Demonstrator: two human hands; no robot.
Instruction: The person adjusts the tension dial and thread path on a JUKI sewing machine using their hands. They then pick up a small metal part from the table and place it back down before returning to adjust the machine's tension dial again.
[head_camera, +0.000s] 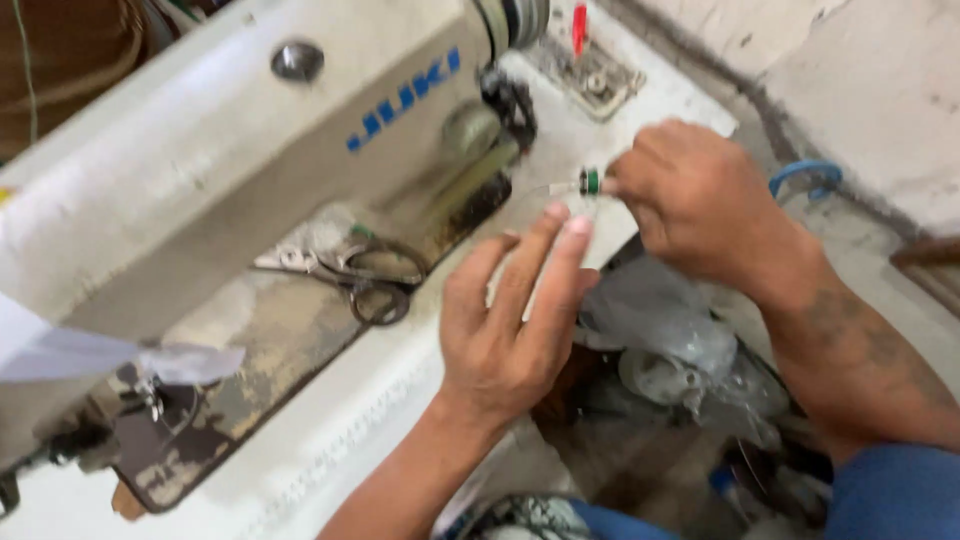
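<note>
My right hand (700, 205) pinches a small green and white bobbin-like piece (588, 181) at its fingertips, over the right end of a white sewing machine table (330, 430). My left hand (510, 315) is raised just below it with fingers spread and straight, its fingertips close to the small piece; whether a thread runs between the hands is too blurred to tell. The cream sewing machine (230, 150) stands to the left of both hands.
Dark scissors (350, 272) lie on the worn machine bed beside the machine's body. A handwheel and belt (510, 60) sit at the machine's right end. A red-handled tool (579, 28) lies at the far table corner. Clutter and clear plastic (680, 350) lie below the table edge.
</note>
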